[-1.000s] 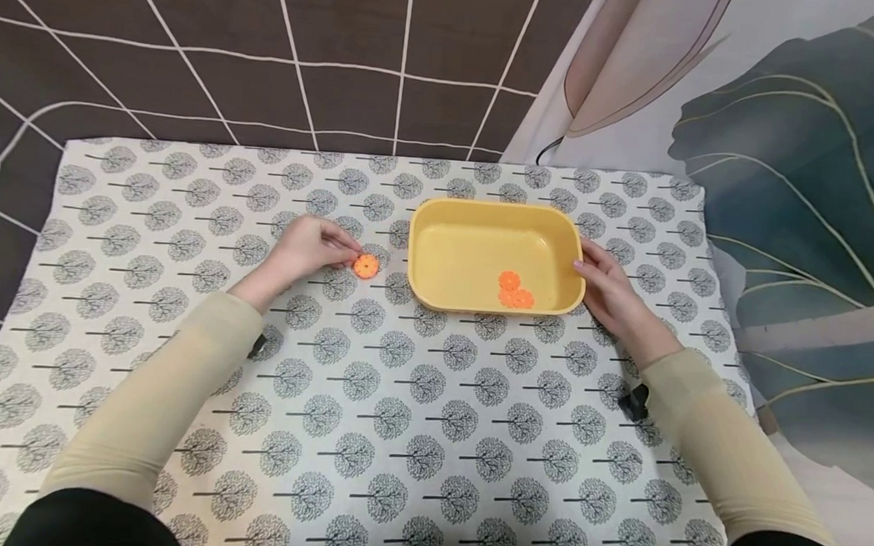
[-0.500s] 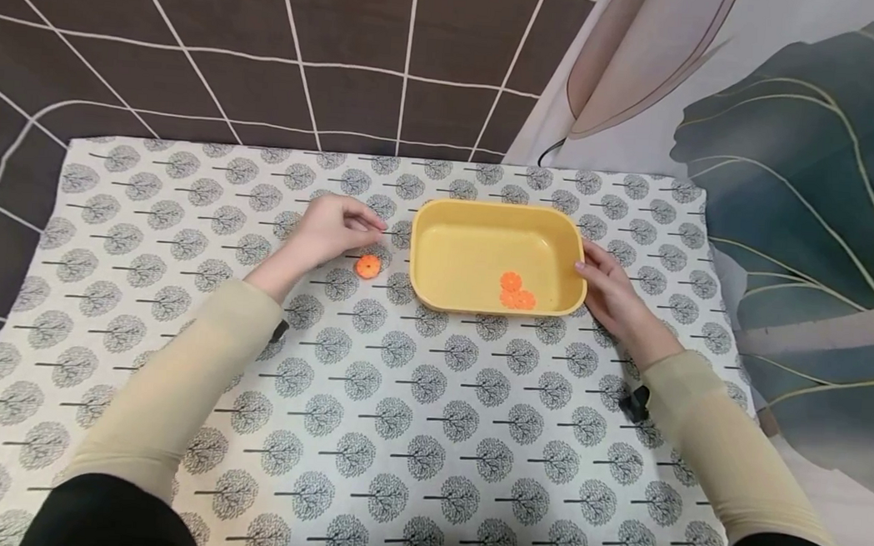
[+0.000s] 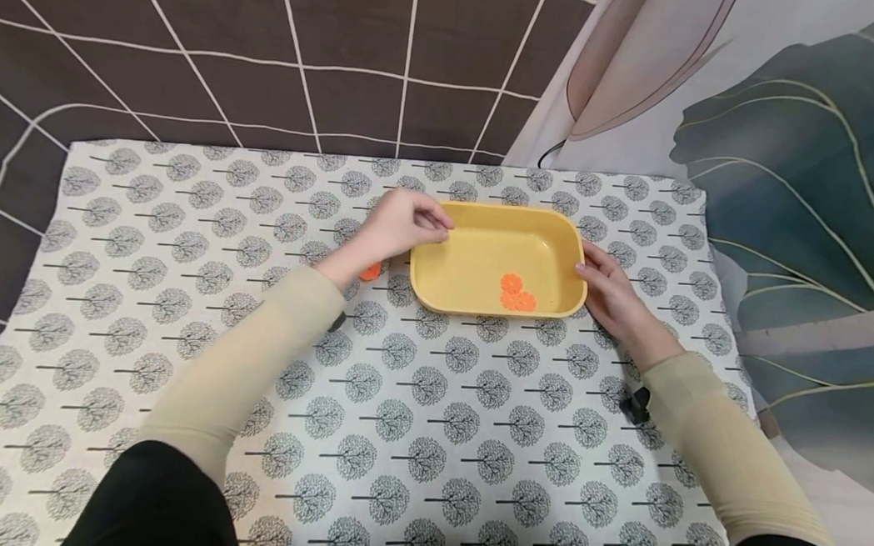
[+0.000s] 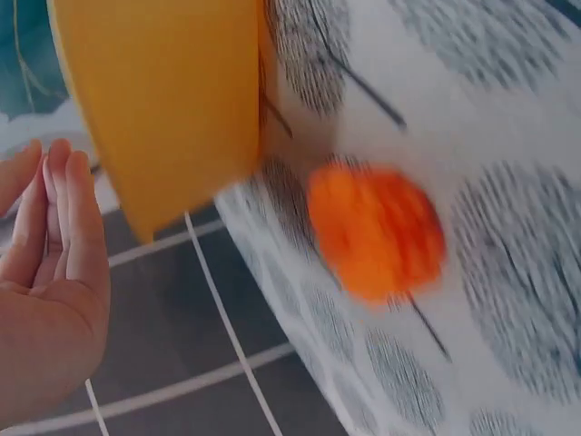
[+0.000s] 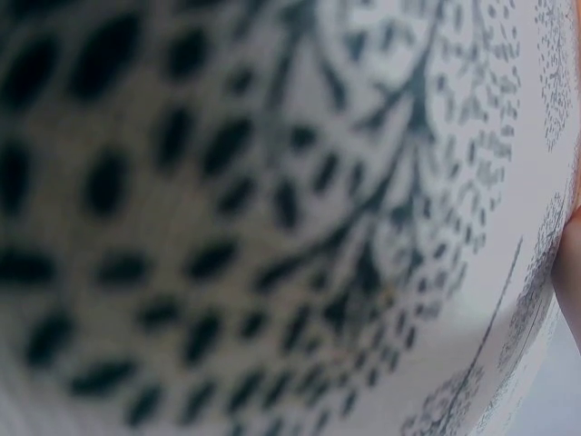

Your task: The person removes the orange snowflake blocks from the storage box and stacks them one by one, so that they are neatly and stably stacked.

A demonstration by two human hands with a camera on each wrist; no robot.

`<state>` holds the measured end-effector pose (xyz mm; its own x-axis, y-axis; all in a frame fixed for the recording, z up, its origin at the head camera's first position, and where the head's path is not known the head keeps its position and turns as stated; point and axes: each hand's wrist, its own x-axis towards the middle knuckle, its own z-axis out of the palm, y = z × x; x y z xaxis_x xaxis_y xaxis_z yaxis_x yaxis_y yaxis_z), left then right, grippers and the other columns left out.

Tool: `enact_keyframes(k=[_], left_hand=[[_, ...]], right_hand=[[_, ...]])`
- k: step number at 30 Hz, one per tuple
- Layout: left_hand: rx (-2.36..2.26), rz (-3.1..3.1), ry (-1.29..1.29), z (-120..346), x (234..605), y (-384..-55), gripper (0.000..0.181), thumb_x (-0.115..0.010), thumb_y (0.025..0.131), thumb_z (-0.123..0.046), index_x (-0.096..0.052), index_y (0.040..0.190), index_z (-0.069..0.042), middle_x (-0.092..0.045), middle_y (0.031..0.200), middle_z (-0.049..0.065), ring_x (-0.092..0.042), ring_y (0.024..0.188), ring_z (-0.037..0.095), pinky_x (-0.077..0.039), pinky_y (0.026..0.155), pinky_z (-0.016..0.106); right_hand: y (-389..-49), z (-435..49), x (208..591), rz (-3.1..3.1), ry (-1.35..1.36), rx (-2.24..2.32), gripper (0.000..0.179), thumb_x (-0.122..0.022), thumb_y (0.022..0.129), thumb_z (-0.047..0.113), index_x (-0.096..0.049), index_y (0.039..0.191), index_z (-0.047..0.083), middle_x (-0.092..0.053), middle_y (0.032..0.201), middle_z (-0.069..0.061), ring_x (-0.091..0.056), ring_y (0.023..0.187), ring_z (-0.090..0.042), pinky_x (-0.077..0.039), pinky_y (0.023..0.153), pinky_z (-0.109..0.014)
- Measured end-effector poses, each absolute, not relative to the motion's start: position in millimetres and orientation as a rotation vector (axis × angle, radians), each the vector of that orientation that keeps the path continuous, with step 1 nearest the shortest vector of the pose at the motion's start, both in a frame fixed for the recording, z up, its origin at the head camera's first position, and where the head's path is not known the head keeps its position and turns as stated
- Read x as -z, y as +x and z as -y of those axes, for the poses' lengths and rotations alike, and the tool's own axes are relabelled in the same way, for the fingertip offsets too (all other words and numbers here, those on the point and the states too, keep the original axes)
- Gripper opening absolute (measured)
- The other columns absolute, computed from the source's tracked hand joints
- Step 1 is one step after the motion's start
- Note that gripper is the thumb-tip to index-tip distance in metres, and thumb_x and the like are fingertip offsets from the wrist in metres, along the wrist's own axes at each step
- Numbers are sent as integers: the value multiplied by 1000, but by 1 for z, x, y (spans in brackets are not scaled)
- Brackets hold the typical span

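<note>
In the head view, my left hand (image 3: 406, 223) hangs at the near-left end of a yellow rectangular tub (image 3: 458, 262), its fingertips over the rim. Thumb and fingers come close together at the tips; I cannot tell whether something thin is between them. Seen from the left wrist, the same hand (image 4: 54, 300) is beside the tub wall. Under my left wrist, a small orange scalloped disc (image 3: 370, 272) lies on the cloth, partly hidden by the arm. My right hand (image 3: 616, 288) grips the tub's right end, thumb on the rim. Several orange discs (image 3: 512, 283) rest inside the tub.
A white cloth (image 3: 399, 404) printed with grey trees covers the table. Behind it hangs a dark cloth (image 3: 342, 100) with white grid lines. To the right is a leaf-patterned curtain (image 3: 787, 202). The right wrist view shows mostly close-up printed cloth (image 5: 227, 218).
My left hand has moved away from the orange disc on the cloth, rightward and slightly back, to the tub's left rim. The right hand and tub have stayed in place.
</note>
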<state>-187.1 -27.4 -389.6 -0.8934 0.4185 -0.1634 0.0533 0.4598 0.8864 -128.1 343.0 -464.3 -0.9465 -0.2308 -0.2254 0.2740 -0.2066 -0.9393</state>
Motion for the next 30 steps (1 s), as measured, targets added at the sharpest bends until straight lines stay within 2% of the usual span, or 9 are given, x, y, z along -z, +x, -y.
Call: enact_keyframes(k=[11,26,30], left_hand=[[-1296,-2316,562,-31,409,-185,20,-80,92,0,-77,112,0,-79,113,16,-76,100,24,-63,86,19],[-1225,-2230,750,-68,433,-186,19,-78,93,2,-76,112,0,-77,111,14,-73,100,21,-61,89,19],[-1159,-2239,816,-73,439,-185,21,-77,91,4,-76,111,-1,-78,110,11,-71,99,19,-59,89,18]], right_hand=[[-127,-344,466,-1728,40,2226,41,-52,108,0,-53,148,12,-61,142,6,-60,126,-8,-51,110,-15],[-130,-345,469,-1757,-2,2206,46,-48,109,0,-44,154,7,-55,145,5,-58,128,-10,-49,112,-15],[-130,-345,469,-1737,23,2223,44,-51,108,0,-46,151,8,-58,143,5,-59,127,-9,-50,111,-15]])
